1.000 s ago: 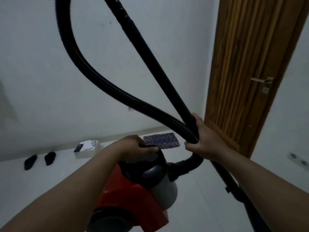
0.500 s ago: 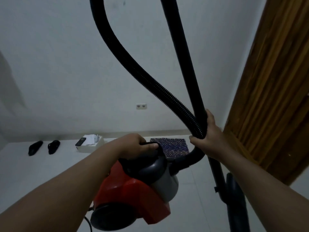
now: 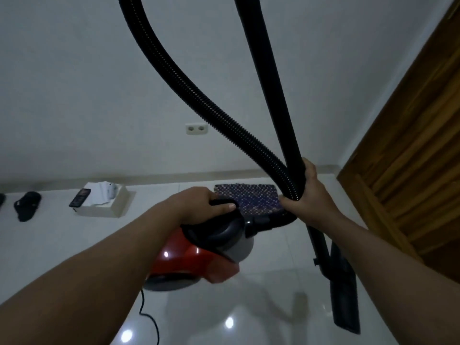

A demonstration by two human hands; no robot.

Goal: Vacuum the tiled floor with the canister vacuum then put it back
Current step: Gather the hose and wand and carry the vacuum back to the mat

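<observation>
Your left hand [image 3: 204, 205] has a closed grip on the vacuum [image 3: 199, 255] handle, lifted off the floor [image 3: 261, 314]; your right hand [image 3: 308, 195] clasps hose [image 3: 199, 95] and wand [image 3: 268, 83] together.

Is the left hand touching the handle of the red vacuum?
Touching. Head view: left hand wraps its fingers over the black handle of the red vacuum.

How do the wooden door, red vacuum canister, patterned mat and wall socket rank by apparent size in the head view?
1. wooden door
2. red vacuum canister, enlarged by nearness
3. patterned mat
4. wall socket
</observation>
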